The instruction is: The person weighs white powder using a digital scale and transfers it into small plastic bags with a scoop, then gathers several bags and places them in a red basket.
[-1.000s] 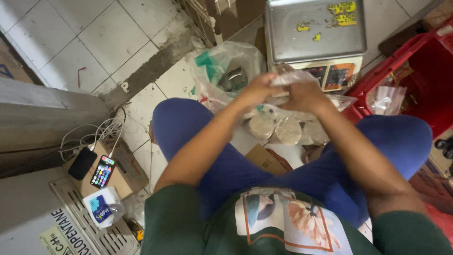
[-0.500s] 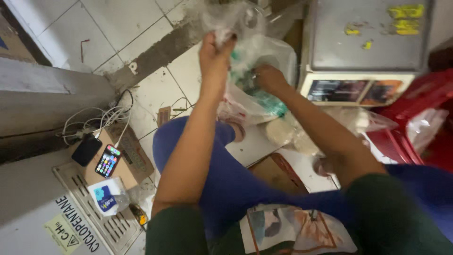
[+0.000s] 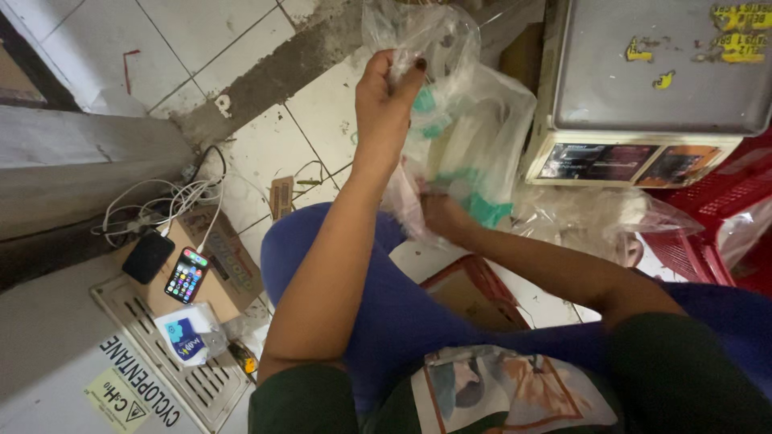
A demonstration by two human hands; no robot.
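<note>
Bag lifted higher since, both grips clamped on it (tiled floor below).

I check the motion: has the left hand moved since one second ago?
Yes. The left hand rose from the lap, away from the body, gripping the clear plastic bag beside the weighing scale.

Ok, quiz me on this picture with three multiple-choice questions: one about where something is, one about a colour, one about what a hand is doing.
1. Where does the lit phone lie?
A. on a cardboard box
B. on the weighing scale
C. in the red crate

2. What colour is the crate at the right edge?
A. green
B. red
C. white

3. What is the left hand doing?
A. lying flat on the floor
B. pinching the top of the clear plastic bag
C. holding the phone

Answers:
1. A, it rests on the brown box beside the white cables.
2. B, its lattice wall is red.
3. B, its fingers close on the raised bag.
</note>
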